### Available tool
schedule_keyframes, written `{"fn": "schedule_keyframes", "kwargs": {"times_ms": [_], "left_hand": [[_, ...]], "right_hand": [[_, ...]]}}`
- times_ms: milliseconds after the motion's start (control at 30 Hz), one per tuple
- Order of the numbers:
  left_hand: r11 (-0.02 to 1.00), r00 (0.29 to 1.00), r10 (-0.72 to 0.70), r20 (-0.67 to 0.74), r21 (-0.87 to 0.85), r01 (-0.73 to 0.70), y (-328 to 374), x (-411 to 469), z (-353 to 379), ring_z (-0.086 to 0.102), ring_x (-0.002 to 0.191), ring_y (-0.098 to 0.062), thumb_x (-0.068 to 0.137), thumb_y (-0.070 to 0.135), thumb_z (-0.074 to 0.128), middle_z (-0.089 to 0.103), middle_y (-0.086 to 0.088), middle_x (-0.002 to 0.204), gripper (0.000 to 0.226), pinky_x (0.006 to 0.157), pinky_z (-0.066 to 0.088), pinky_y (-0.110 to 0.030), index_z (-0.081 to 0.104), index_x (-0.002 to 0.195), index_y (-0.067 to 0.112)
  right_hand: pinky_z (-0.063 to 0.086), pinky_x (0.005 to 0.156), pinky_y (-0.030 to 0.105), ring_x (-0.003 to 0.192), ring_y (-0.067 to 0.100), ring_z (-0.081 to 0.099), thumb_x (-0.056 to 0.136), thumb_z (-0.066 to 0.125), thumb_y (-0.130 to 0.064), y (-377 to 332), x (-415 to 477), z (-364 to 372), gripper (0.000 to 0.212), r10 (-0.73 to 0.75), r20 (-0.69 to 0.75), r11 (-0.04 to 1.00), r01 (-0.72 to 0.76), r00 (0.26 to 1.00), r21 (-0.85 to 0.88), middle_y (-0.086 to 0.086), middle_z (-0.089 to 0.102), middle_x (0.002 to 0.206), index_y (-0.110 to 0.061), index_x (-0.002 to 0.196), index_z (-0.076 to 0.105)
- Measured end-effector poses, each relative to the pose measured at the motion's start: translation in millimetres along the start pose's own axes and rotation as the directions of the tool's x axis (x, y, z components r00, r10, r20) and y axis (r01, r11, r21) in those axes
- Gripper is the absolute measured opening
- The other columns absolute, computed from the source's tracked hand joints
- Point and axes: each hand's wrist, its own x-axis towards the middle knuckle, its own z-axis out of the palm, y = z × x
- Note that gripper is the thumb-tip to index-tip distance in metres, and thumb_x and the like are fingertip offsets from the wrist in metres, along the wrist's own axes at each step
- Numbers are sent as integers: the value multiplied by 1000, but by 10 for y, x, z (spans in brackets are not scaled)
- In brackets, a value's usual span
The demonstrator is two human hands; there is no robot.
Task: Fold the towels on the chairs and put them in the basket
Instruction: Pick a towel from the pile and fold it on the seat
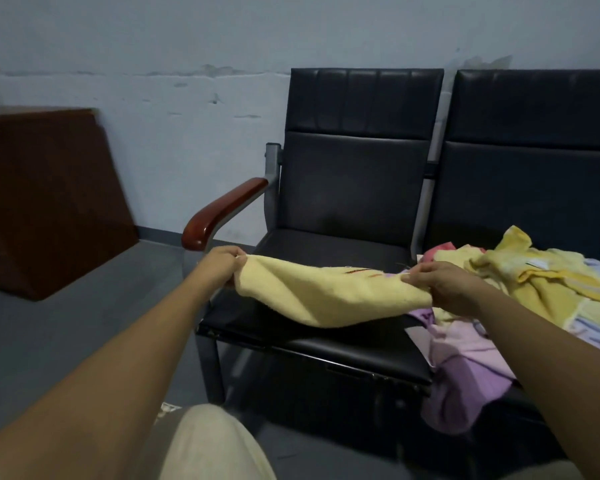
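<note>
Hands apart, left hand [220, 263] and right hand [445, 289] each pinch an end of the yellow towel [326, 292] above the chair seat [326, 244]; folding seems underway, next likely bringing the ends together.

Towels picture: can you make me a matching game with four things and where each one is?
Things:
1 left hand
2 right hand
3 purple towel
4 brown board

Places:
A leans against the wall
B hangs down in front, below the towel pile
C grips the yellow towel at the end near the armrest
D grips the yellow towel at the end beside the towel pile

Pairs: 1-C, 2-D, 3-B, 4-A
</note>
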Motion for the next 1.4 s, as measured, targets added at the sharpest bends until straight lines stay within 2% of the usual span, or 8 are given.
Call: {"fn": "schedule_keyframes", "kwargs": {"times_ms": [200, 367, 633, 733, 833, 1033, 1267, 1400], "left_hand": [[953, 998, 53, -18, 300, -46, -260, 110, 154, 64, 96, -25, 98, 23, 56, 69, -8, 101, 17, 79, 53, -37, 70, 96, 14], [935, 991, 63, -118, 355, -17, -477, 360, 330, 59, 94, -21, 98, 27, 57, 68, -7, 105, 22, 76, 41, -32, 70, 108, 13], [968, 958, 69, -280, 251, 3, -518, 1080, 486, 60, 96, -24, 97, 28, 59, 68, -8, 104, 27, 78, 43, -32, 70, 112, 9], [962, 948, 84, -307, 272, 3, -506, 1309, 591, 58, 94, -21, 98, 27, 58, 65, -5, 99, 24, 77, 41, -32, 69, 110, 9], [961, 966, 15, -257, 270, 57, -569, 1410, 720, 59, 112, -26, 101, 32, 54, 62, -9, 120, 35, 85, 43, -34, 56, 128, 9], [923, 989, -81, -126, 366, 122, -753, 1360, 801, 54, 115, -28, 97, 40, 60, 54, -11, 133, 57, 82, 41, -36, 40, 137, 4], [840, 953, -302, -8, 472, 269, -546, 1009, 790, 50, 128, -35, 89, 57, 64, 51, -18, 141, 82, 91, 41, -39, 44, 142, -3], [861, 936, -344, 71, 421, 285, -609, 809, 763, 51, 101, -26, 88, 42, 74, 53, -7, 109, 44, 83, 41, -37, 56, 109, 8]], "right_hand": [[51, 67, 31, 81, 22, 60, 88, 73, -12, 145, 135, 49, 20, 23, -77, 971, -41, 997, -234, 15, 65, 94, 0, 104, 69], [45, 56, 22, 71, 14, 54, 85, 78, -19, 234, 440, 120, 9, -83, -166, 840, -20, 983, -542, 6, 67, 83, -12, 87, 72], [45, 54, 25, 65, 15, 55, 87, 76, -15, 244, 1373, 216, 7, -219, -286, 856, 43, 933, -515, 6, 65, 77, -9, 89, 72], [49, 67, 29, 80, 22, 65, 87, 75, -14, 374, 1709, 272, 8, -258, -383, 879, 51, 887, -474, 4, 68, 80, -9, 93, 74], [47, 90, 33, 107, 31, 62, 90, 67, -10, 611, 1845, 380, 30, -238, -412, 852, -15, 879, -523, 14, 66, 115, -7, 119, 65], [41, 101, 45, 117, 36, 48, 93, 52, -19, 835, 1561, 867, 39, -565, -125, 403, 140, 816, -904, 18, 46, 134, -5, 129, 55], [9, 123, 43, 152, 27, 13, 104, 28, -52, 996, 1093, 1506, 62, -314, 263, 172, 327, 912, -929, 15, 17, 164, -17, 155, 26], [-5, 124, 41, 154, 18, -5, 105, 16, -52, 1072, 1022, 1531, 63, -242, 272, 173, 317, 931, -933, 6, 0, 168, -22, 160, 11]]}}
